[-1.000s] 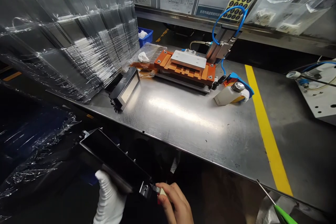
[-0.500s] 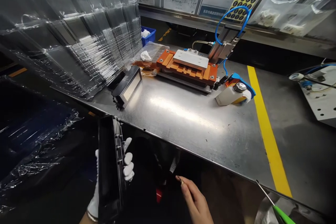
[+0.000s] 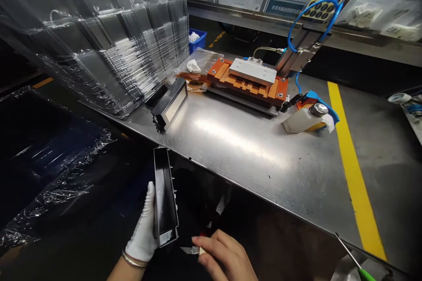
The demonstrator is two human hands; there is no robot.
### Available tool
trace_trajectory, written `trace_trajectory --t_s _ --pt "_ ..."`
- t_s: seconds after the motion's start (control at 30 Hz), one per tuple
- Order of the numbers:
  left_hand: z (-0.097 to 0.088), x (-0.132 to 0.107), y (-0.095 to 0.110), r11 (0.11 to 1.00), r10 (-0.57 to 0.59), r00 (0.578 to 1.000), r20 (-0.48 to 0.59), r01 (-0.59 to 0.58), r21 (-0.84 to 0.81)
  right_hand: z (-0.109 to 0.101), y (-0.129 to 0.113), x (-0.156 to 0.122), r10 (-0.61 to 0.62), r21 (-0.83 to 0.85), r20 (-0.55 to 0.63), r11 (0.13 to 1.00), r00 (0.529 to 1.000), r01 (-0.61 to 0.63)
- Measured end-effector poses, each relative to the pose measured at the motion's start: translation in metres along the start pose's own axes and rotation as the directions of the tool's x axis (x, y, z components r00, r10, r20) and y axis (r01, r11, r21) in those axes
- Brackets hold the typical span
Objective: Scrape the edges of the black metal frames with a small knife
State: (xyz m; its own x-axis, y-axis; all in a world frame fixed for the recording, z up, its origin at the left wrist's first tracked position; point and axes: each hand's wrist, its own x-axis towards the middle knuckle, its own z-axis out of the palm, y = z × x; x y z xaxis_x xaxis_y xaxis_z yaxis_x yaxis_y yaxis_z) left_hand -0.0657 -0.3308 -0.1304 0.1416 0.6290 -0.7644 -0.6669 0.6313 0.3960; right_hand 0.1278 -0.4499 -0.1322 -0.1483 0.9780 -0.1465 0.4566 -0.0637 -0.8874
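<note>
Fingers [image 3: 148, 210] of the left hand [image 3: 141, 239], in a white glove, close around the long side of a black housing [image 3: 165, 197]; the thumb lies along its wall, and the far fingertips are mostly hidden behind it. The housing stands lengthwise, open side up, just off the front edge of the steel table [image 3: 263, 171].

The right hand [image 3: 224, 257] is bare, its fingers together and curled on a small blade [image 3: 191, 250] with a pale grip. The blade points toward the lower end of the housing, near it but apart. Whether it touches the glove cannot be told.

For a hold of this kind, keep the housing braced in the gloved palm and the edge directed away from the left fingers.

In the head view, a second black housing [image 3: 169, 105] lies on the table beside a stack of clear trays [image 3: 115, 39]. Farther along stand an orange fixture [image 3: 247, 83] with a white plate [image 3: 252, 71], a bag [image 3: 201, 63] holding a white cloth, and a white bottle [image 3: 301, 119]. Blue tubing [image 3: 313, 15] rises from the fixture's arm. Plastic film [image 3: 56, 193] lies at left, and a yellow floor line [image 3: 356, 175] runs at right.
</note>
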Motion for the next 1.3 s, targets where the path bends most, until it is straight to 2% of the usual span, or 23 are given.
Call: trace_trajectory --t_s 0.07,0.2,0.43,0.57,0.8,0.9,1.03,1.07,1.13,1.17,1.23,1.27,1.3 --pt "0.0 0.0 -0.001 0.999 0.005 1.0 0.028 -0.004 -0.032 0.0 0.001 0.004 -0.089 -0.056 -0.037 0.995 0.995 0.087" --pt "0.001 -0.001 -0.004 0.992 0.026 0.997 0.07 -0.017 -0.126 -0.001 -0.002 0.011 -0.146 -0.101 -0.041 0.985 0.988 0.141" --pt "0.003 0.001 -0.007 0.984 -0.036 0.998 0.051 0.045 -0.173 -0.004 -0.013 0.018 -0.203 -0.118 -0.123 0.975 0.971 0.189" --pt "0.002 -0.001 -0.008 0.985 -0.014 1.0 0.017 0.016 -0.171 -0.004 -0.012 0.02 -0.233 -0.133 -0.143 0.968 0.962 0.215" --pt "0.003 -0.006 -0.01 0.99 0.135 0.986 -0.101 -0.131 0.046 -0.002 -0.012 0.023 -0.259 -0.161 -0.214 0.96 0.942 0.227" --pt "0.009 -0.006 -0.011 0.987 0.152 0.977 -0.147 -0.143 0.074 0.004 -0.009 0.021 -0.258 -0.159 -0.244 0.961 0.935 0.224" --pt "0.011 0.002 -0.012 0.994 0.099 0.983 -0.157 -0.091 0.059 0.017 -0.004 0.017 -0.148 -0.156 -0.217 0.981 0.965 0.116" --pt "0.01 0.003 -0.011 0.995 0.102 0.985 -0.136 -0.098 0.034 0.019 -0.001 0.016 -0.112 -0.151 -0.205 0.985 0.972 0.081" --pt "0.006 0.005 -0.009 0.995 0.103 0.994 -0.03 -0.103 0.006 0.02 0.01 0.015 -0.032 -0.143 -0.235 0.99 0.972 -0.002" --pt "0.005 0.004 -0.007 0.995 0.095 0.995 0.038 -0.095 0.007 0.018 0.018 0.015 0.03 -0.135 -0.281 0.988 0.959 -0.071" --pt "0.003 0.0 -0.004 0.997 0.072 0.985 0.154 -0.077 0.026 0.01 0.036 0.014 0.198 -0.084 -0.379 0.965 0.904 -0.247" --pt "0.002 -0.001 -0.002 0.997 0.061 0.981 0.185 -0.068 0.034 0.005 0.044 0.013 0.284 -0.04 -0.401 0.944 0.871 -0.327" --pt "0.001 -0.003 -0.001 0.998 0.05 0.98 0.195 -0.058 0.036 0.001 0.05 0.011 0.347 0.008 -0.381 0.928 0.857 -0.372"
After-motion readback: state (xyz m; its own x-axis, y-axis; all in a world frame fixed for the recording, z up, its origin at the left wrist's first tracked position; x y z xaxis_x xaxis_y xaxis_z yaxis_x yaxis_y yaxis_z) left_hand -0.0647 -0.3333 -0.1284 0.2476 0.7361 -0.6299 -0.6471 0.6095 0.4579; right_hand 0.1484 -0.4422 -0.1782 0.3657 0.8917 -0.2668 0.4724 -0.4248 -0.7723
